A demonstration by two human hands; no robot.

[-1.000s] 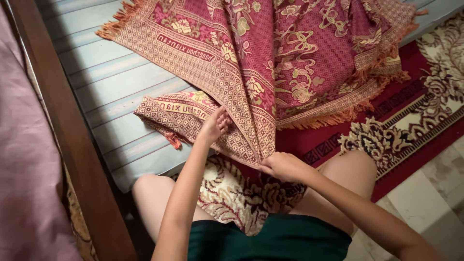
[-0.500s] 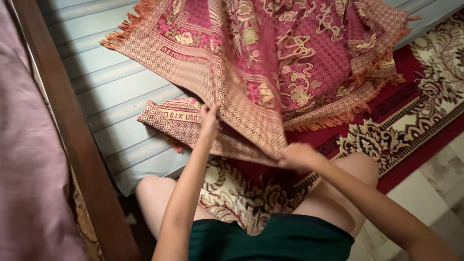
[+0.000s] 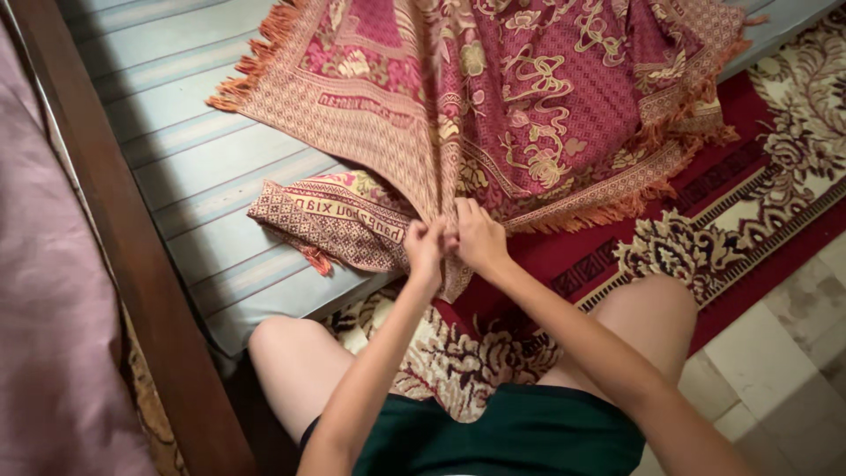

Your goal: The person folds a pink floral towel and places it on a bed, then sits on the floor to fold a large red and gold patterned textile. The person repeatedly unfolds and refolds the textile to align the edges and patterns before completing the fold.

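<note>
left hand (image 3: 426, 245) pinching woven red throw (image 3: 546, 106) | right hand (image 3: 478, 238) gripping same fold, hands touching | throw draped over bed (image 3: 203, 167) edge

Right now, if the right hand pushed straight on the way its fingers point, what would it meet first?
The right hand already pinches the red cloth beside the left hand; straight on, it would likely meet only more cloth, though depth is unclear.

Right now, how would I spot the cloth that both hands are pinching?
Find the striped blue mattress. Spread over it is a big red and gold flowery cloth with orange fringe, pinched by the left hand and right hand. Unlike the folded piece beside it, it's open and lifted.
</note>
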